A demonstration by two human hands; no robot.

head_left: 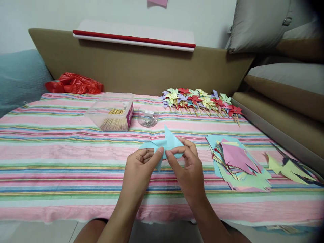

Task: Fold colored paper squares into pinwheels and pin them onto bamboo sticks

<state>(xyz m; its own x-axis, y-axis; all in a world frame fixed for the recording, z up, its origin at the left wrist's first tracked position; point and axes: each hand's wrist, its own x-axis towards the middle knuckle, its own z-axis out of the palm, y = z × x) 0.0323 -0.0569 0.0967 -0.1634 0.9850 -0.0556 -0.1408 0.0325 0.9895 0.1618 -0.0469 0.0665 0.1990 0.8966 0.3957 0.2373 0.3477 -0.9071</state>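
Observation:
Between my two hands is a light blue paper pinwheel [171, 139], its blades folded in toward the middle. My left hand [141, 165] pinches it from the left, with the thumb pressed near its centre. From the other side, my right hand [188, 167] is closed on it, thumb and forefinger also close to the centre. One pointed corner of the paper sticks up and another points down. Beyond the hands stand a round clear dish [148, 118] of small metal pins and a clear plastic box [111, 103] of wooden sticks [114, 120].
At the back right lie several finished pinwheels [194, 99] on sticks. A stack of cut paper [239, 158] sits to the right, beside scissors [301, 165] and yellow paper pieces [286, 168]. A red plastic bag [76, 83] rests at the back left of the striped cloth [63, 152].

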